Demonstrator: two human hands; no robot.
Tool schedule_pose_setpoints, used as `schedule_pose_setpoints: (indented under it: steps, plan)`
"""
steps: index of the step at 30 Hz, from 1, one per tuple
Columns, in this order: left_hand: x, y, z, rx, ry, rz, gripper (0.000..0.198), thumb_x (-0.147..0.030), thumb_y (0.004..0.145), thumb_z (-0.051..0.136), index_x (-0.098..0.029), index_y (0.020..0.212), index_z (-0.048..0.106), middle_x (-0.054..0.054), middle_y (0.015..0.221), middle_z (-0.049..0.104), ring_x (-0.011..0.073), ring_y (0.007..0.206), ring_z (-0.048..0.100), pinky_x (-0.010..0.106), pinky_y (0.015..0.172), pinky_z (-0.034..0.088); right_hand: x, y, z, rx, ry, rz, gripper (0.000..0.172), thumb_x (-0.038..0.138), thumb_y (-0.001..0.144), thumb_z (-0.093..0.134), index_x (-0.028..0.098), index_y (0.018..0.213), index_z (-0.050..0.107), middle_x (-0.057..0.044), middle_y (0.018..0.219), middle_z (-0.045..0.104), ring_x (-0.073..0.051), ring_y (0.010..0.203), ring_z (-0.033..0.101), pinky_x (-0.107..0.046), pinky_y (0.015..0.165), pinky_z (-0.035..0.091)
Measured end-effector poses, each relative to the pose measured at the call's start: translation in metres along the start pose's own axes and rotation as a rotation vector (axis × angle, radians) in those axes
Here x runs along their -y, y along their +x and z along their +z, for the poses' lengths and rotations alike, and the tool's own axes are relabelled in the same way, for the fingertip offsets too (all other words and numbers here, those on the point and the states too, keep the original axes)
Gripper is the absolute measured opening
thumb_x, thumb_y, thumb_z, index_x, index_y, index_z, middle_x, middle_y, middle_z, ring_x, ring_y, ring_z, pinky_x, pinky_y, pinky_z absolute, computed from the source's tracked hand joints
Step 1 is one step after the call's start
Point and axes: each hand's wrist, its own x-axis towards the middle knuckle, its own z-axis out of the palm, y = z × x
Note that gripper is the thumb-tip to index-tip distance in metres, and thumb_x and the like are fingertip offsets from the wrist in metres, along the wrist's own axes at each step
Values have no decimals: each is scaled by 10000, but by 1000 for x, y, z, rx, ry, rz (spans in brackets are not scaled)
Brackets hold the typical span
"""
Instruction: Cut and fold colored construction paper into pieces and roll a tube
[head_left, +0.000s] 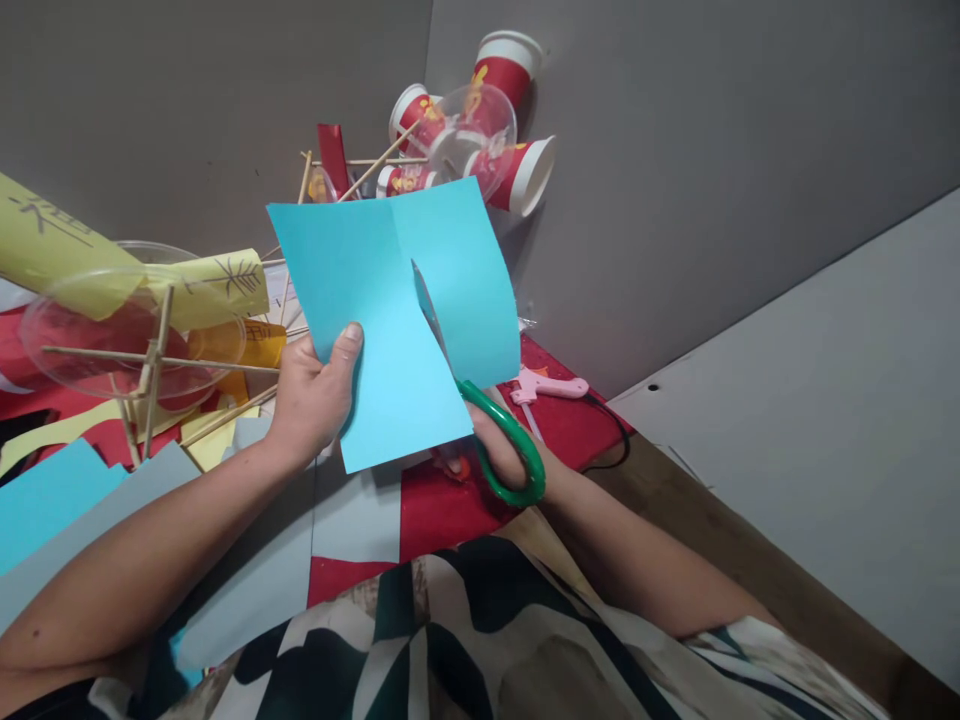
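My left hand (313, 395) pinches the lower left edge of a light blue sheet of paper (375, 300), thumb on its front, and holds it up in front of me. My right hand (499, 445) is mostly hidden behind the sheet; its fingers sit in the green handles of a pair of scissors (510, 445). The scissor blade (429, 305) stands inside a cut that runs up from the sheet's lower right edge toward its middle fold.
A pink glue gun (547, 385) with a black cord lies on red paper at the right. Behind stand red paper cups (517, 170) on sticks with clear plastic lids. At left are a wooden stick frame (150, 365), yellow paper rolls and blue and grey sheets.
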Motion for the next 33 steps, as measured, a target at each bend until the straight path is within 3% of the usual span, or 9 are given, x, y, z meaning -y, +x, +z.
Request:
schedule_pose_setpoints:
  steps: [12,21,33]
  plan:
    - [-3,-4,2,9,-58,-71,291,-396,780,710,-178,622,600,-16,578,578,101,497,484,213,475,428,0,-2,8,-115,17,106,590,603,964,388,241,509,486,-17,406,496,-147,395,508,-299,450,417]
    - [-6,-5,4,10,-161,-130,307,-458,720,776,-174,694,665,-8,638,653,112,531,546,220,512,492,3,-2,12,-178,40,135,448,582,914,460,247,616,473,6,400,500,-145,362,489,-273,374,389]
    - [-6,-5,6,-19,-162,-141,283,-433,734,749,-169,690,659,-5,642,646,103,532,541,215,517,487,4,-2,15,-154,10,126,426,592,914,434,252,658,435,24,419,464,-150,388,482,-283,405,399]
